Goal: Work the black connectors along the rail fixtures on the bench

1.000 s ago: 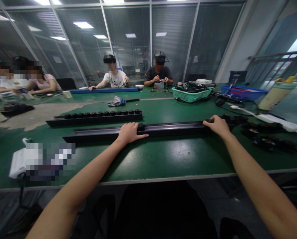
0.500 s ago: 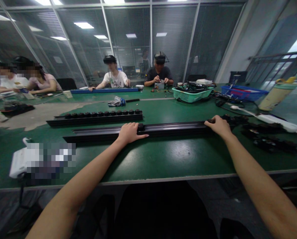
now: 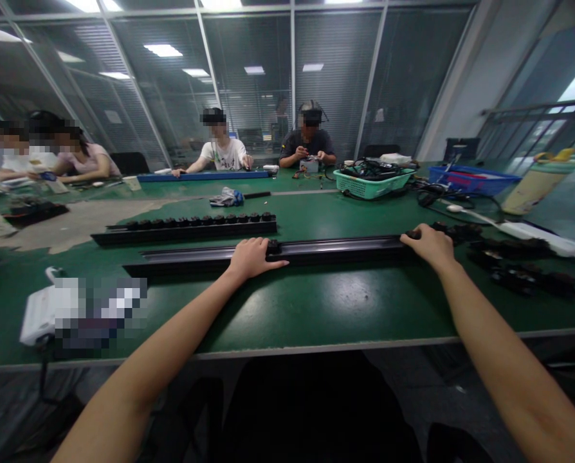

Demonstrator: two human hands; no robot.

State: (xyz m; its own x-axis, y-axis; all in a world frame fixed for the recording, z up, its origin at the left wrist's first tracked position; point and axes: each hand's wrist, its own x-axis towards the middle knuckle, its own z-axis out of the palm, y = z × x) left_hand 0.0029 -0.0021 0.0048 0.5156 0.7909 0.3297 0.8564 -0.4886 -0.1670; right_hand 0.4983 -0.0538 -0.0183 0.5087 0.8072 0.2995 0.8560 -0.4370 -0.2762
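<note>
The left hand [image 3: 253, 259] and right hand [image 3: 427, 246] rest well apart on a long black rail [image 3: 338, 246] lying crosswise on the green desk [image 3: 345, 302]. Their fingers sit together over the rail, though whether they clamp it, I cannot tell.

Room on green bench [image 3: 345, 308] below rail [image 3: 195, 257]; 2nd rail [image 3: 181, 235] blocks fwd.

Honestly, there's nothing readable anywhere in this shot, not one word or number. The long black rail [image 3: 336, 248] shows no markings I can make out, and the cream bottle [image 3: 538, 191] on the far right is too small and blurry to show any print. The white item [image 3: 41, 315] on the near left of the surface is pixelated out, so no luck there either.
</note>
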